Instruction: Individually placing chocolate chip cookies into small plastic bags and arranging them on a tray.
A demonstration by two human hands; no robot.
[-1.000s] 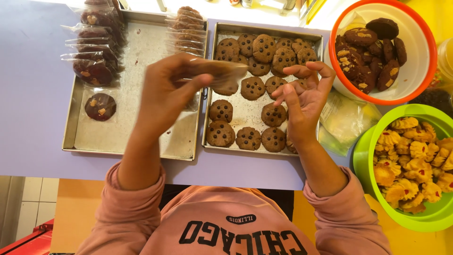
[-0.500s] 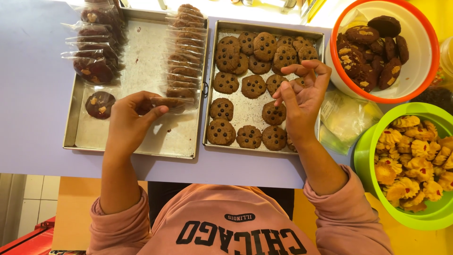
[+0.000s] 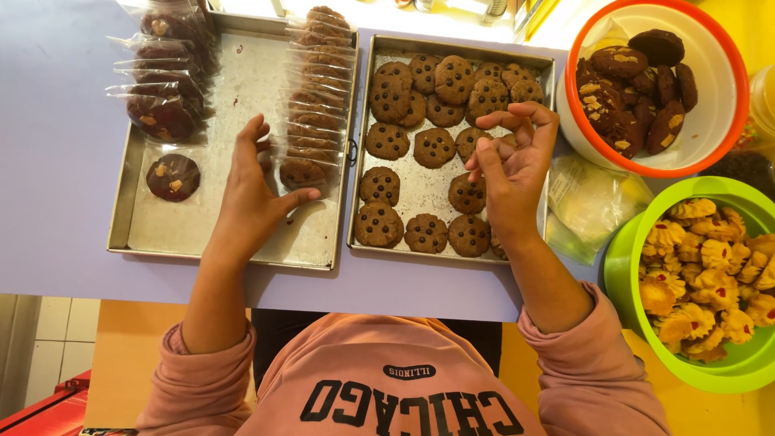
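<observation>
Lavender tabletop carries two metal trays. Our left hand [image 3: 252, 187] lies spread, grasping nothing, touching a bagged cookie [image 3: 303, 172] on the left tray [image 3: 129, 234]: light, brittle, slippery film, best pinched at its edges. Our right hand [image 3: 514, 165] hovers curled, empty.

Lighting: bright, even, daylight-like; strongest at the top edge, where the strip beyond my trays is blown out to white.
Glare: soft sheen on the bare metal of the left tray [image 3: 242, 121]; highlights on the clear wrappers of the bagged cookies [image 3: 319, 97]; the white inside of the orange-rimmed bowl [image 3: 710, 105] nearly overexposed.
Shadows: faint and short, under my left hand [image 3: 250, 198] and right hand [image 3: 513, 165]; darker below the table edge, near my lap.
Focus: sharp across the centre; no motion blur on my fingers.
Distortion: wide-angle bending at the borders; the green bowl [image 3: 626, 278] is stretched at the right edge.
</observation>
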